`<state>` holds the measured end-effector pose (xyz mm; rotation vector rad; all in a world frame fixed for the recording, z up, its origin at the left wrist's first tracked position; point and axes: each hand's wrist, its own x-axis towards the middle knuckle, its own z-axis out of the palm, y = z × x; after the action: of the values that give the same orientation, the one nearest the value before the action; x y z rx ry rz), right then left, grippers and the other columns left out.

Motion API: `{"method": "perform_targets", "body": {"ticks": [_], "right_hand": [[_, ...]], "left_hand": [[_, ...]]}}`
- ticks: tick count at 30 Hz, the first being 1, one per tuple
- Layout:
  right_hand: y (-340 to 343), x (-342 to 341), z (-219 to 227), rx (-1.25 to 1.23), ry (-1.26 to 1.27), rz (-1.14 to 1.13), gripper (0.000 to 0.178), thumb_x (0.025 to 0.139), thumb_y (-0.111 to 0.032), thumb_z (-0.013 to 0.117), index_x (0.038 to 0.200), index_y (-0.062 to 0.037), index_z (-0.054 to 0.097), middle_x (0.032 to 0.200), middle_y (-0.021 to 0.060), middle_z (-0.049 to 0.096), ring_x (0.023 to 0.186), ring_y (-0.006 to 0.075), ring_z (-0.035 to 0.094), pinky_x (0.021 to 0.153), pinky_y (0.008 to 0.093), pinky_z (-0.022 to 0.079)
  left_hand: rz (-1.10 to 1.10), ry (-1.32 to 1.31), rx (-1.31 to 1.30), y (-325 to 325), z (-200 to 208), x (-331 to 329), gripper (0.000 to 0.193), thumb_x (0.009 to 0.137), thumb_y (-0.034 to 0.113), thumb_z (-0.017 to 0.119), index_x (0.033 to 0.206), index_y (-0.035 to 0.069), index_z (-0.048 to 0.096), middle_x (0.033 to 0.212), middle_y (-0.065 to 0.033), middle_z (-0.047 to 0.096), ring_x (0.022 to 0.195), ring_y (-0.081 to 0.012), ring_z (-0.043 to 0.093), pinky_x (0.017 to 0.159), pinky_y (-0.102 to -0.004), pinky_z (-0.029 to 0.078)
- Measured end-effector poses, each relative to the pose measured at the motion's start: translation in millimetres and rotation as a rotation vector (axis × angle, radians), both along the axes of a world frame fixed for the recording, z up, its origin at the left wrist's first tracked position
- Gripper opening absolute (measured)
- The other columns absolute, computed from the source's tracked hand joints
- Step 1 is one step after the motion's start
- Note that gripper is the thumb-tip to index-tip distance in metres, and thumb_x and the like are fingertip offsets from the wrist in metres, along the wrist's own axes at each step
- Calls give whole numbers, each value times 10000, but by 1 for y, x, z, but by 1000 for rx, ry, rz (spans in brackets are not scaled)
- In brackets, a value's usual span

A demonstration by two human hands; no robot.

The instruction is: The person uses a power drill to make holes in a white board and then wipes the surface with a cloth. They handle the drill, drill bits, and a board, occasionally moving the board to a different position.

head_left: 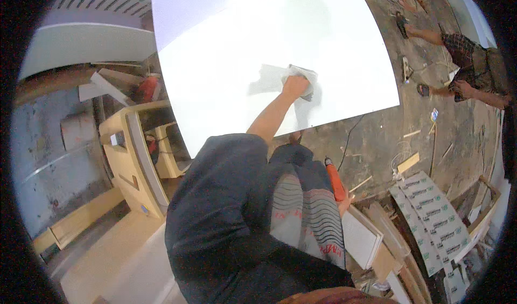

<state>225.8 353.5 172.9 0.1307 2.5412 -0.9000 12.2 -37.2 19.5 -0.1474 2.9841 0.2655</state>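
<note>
A large white board (226,72) lies in front of me, glossy and partly shadowed. My left hand (295,86) reaches over its near half, closed on a grey-white cloth (307,78) that is bunched up and pressed on the surface. Down by my right side is an orange power tool (336,181) with a dark tip pointing away from me. Against the tool's rear end rests my right hand (346,204), its fingers seeming to wrap round the body and only partly showing.
A dark cord (351,133) runs over the stained floor (371,148). On the left stands a light wooden cabinet frame (126,158). Printed panels (431,218) and board offcuts (366,239) lie at lower right. Another person (474,61) is at the far right.
</note>
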Motion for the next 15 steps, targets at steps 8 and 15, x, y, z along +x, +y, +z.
{"method": "perform_targets", "body": {"ticks": [8, 15], "right_hand": [[10, 11, -11, -39, -3, 52, 527, 677, -243, 763, 1124, -36, 576, 1130, 193, 522, 1079, 393, 491, 946, 444, 367], [11, 24, -19, -68, -15, 109, 527, 679, -237, 759, 1129, -36, 573, 1132, 194, 519, 1082, 396, 488, 945, 444, 368]], "left_hand": [[152, -10, 13, 1, -9, 8, 128, 760, 115, 573, 784, 47, 679, 817, -125, 682, 753, -256, 679, 613, -391, 546], [52, 91, -132, -6, -35, 23, 128, 753, 126, 590, 786, 81, 705, 789, -49, 686, 800, -191, 667, 620, -364, 539]]}}
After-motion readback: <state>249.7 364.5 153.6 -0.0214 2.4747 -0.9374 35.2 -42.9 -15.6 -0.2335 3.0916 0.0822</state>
